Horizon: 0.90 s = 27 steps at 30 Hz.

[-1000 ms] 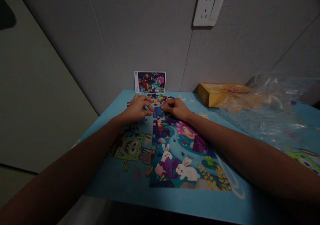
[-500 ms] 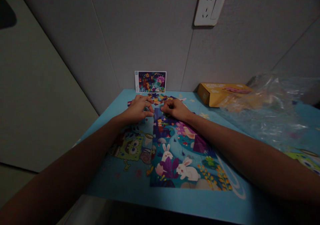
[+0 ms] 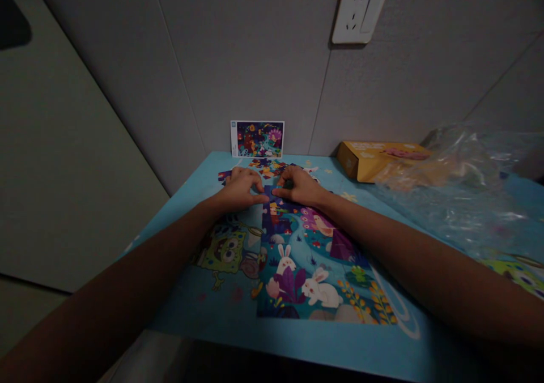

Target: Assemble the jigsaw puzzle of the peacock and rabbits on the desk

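Note:
A partly joined jigsaw puzzle (image 3: 323,258) with white rabbits, a stream and purple plants lies on the blue table. At its far left corner my left hand (image 3: 243,190) rests with the thumb stretched onto the edge and the fingers loosely bent apart, holding nothing I can see. My right hand (image 3: 301,187) is at the puzzle's far edge, thumb down on it and fingers curled. A small dark green puzzle piece (image 3: 288,184) shows between that thumb and fingers, mostly hidden. Loose puzzle pieces (image 3: 267,166) lie beyond both hands.
A reference picture card (image 3: 259,139) leans against the wall. To the right are a yellow box (image 3: 374,162) and crumpled clear plastic (image 3: 459,190). The table cover (image 3: 225,252) carries cartoon prints. A socket plate (image 3: 361,9) is on the wall.
My left hand has moved slightly right, its thumb now reaching onto the puzzle's edge. My right thumb has straightened and pressed down, with the dark green piece now showing above it.

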Tool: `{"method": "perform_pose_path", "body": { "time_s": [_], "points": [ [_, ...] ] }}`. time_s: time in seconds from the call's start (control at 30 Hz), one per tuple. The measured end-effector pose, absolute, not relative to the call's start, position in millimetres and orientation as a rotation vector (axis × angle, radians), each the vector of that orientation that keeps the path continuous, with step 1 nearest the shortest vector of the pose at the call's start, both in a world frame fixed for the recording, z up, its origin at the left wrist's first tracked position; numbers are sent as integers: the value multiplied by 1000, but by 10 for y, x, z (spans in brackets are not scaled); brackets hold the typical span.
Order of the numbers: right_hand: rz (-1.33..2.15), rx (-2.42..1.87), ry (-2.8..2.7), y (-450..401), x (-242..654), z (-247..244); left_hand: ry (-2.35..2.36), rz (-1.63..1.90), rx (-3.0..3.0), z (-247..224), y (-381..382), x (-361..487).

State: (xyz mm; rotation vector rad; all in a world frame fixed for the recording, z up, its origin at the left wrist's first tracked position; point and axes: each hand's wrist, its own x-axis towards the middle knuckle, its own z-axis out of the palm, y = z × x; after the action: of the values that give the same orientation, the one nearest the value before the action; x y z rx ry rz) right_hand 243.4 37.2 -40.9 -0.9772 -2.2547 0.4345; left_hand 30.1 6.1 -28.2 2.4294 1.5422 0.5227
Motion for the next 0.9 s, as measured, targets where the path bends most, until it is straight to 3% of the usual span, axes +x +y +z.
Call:
{"method": "perform_pose_path", "body": {
  "time_s": [0.17,0.7,0.9],
  "points": [
    [222,-1091,-2273,425,2465,-488,1644,527,2395,-221,-26,366],
    [24,-1458,-2191,320,2394,-421,1615,469,2394,-225,-50,409],
    [-239,-1358,-2136,280,2420,-371,1777,601,2432,-280,-7,355]
  ]
}}
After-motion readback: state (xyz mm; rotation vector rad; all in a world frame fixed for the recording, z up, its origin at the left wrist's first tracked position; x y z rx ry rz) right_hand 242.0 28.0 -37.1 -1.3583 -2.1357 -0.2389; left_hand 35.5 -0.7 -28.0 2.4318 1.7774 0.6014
